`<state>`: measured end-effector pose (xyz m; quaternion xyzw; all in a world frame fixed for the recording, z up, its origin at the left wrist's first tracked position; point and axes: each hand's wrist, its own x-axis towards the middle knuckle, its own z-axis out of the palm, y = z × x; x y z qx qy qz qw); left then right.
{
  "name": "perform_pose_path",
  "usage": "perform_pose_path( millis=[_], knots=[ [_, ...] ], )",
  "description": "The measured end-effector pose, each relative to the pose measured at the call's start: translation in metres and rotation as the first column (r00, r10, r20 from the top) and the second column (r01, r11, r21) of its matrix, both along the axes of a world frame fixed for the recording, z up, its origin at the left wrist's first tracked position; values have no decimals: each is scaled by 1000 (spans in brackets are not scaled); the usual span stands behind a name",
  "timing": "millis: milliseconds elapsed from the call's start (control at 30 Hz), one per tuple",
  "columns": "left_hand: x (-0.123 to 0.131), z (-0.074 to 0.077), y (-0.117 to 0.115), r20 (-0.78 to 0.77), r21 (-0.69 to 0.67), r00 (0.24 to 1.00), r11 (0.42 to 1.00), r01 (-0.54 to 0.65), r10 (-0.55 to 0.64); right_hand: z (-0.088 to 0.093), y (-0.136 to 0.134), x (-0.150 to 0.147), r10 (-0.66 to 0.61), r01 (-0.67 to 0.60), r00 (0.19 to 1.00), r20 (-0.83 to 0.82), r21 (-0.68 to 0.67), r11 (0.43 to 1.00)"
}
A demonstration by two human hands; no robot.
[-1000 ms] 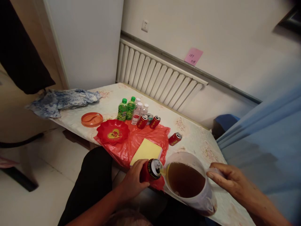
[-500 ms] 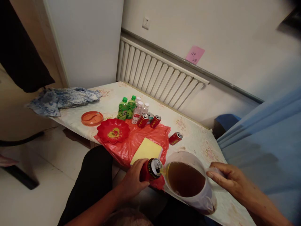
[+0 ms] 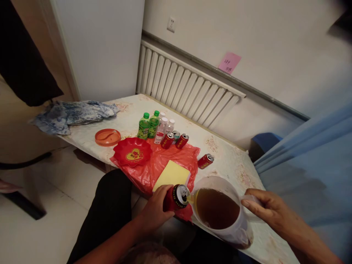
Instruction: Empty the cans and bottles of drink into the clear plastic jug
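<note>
My left hand (image 3: 156, 211) is wrapped round a red drink can (image 3: 176, 198) with an opened silver top. The can leans toward a translucent plastic jug (image 3: 242, 234), whose spout points at the can's opening. Brown liquid (image 3: 217, 209) stands in the jug, and some yellowish liquid shows at the spout beside the can's mouth. On the right, my right hand (image 3: 261, 205) grips the jug's handle, fingers closed around it. The jug is tilted to the left. How full the can is cannot be seen.
A red scalloped plate (image 3: 118, 156), a yellow cloth (image 3: 167, 176) and a red plastic bag (image 3: 156, 157) lie on the table (image 3: 228, 150). Behind stand green bottles (image 3: 143, 126), clear bottles (image 3: 160, 132) and several cans, one red can (image 3: 205, 161) apart. An orange dish (image 3: 107, 137) sits left.
Almost nothing differs. Both hands, the can and the jug keep their places, with liquid still at the spout; the view has shifted very slightly.
</note>
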<state>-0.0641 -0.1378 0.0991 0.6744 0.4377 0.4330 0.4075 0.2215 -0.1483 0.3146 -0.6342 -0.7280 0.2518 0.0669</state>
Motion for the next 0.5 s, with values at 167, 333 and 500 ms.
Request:
perform_pose_path(
  millis=[167,333,500],
  knots=[
    [0,2,0,8,-11,1000,1000,5,-4,1,0,-3,-11,11,1000,-10,30,999],
    [0,2,0,0,-17,1000,1000,-7,7,4,0,-6,-10,11,999,-40,36,999],
    [0,4,0,-13,-24,1000,1000,-2,2,3,1,-4,3,1,998,-62,67,998]
  ],
)
